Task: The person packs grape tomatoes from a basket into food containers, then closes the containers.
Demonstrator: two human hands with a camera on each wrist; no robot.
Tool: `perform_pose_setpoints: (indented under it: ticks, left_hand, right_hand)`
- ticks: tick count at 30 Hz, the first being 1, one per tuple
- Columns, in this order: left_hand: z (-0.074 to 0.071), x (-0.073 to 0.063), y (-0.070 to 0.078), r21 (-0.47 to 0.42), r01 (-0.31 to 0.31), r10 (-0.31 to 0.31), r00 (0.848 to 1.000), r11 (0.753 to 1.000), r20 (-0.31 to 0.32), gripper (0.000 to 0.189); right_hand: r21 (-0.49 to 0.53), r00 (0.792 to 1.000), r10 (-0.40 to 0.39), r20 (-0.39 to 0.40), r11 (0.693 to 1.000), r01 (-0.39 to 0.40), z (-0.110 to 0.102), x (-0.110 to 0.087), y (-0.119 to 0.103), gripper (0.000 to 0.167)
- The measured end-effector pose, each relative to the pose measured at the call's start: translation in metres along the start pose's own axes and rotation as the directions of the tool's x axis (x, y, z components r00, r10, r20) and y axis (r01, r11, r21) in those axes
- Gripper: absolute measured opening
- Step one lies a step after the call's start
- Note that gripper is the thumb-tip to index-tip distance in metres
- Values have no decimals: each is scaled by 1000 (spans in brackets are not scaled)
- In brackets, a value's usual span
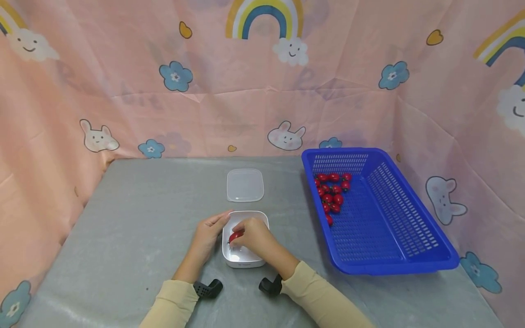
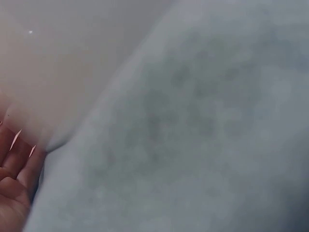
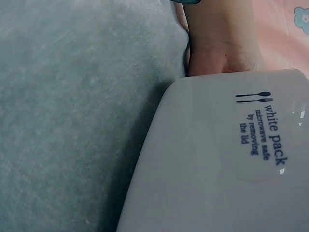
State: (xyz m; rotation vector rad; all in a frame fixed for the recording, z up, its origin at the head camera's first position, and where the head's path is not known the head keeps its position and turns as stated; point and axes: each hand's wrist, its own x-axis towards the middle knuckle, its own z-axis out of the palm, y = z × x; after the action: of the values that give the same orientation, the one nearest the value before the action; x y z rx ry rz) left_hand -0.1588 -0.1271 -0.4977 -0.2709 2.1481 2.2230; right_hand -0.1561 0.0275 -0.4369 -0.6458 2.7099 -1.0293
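A white lidless plastic box stands on the table in front of the person, its printed label readable on the box wall in the right wrist view. Inside its opening, the right hand pinches a red cherry tomato between thumb and fingers, low over the box floor. At the box's left side, the left hand rests with fairly straight fingers along the outer wall and rim. Part of the left hand shows beside the pale box wall in the left wrist view. The right hand hides part of the box's inside.
A blue perforated basket stands at the right, with several cherry tomatoes gathered along its left side. Behind the box lies a translucent square lid. A grey cloth covers the table, and a pink printed curtain encloses it.
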Motion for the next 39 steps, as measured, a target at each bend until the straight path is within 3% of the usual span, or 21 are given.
perform_pose_setpoints:
  ticks: [20, 32, 39]
  left_hand:
    - [0, -1, 1, 24, -4, 4, 1000, 1000, 0, 37]
    - [1, 1, 0, -24, -9, 9, 1000, 1000, -6, 35]
    - [1, 1, 0, -17, -2, 2, 1000, 1000, -22, 35]
  right_hand:
    - [4, 1000, 15, 1, 1000, -15, 4, 2, 3, 31]
    - [231, 997, 64, -48, 972, -51, 0, 1, 4, 30]
    - [264, 995, 95, -42, 961, -80, -16, -3, -6, 28]
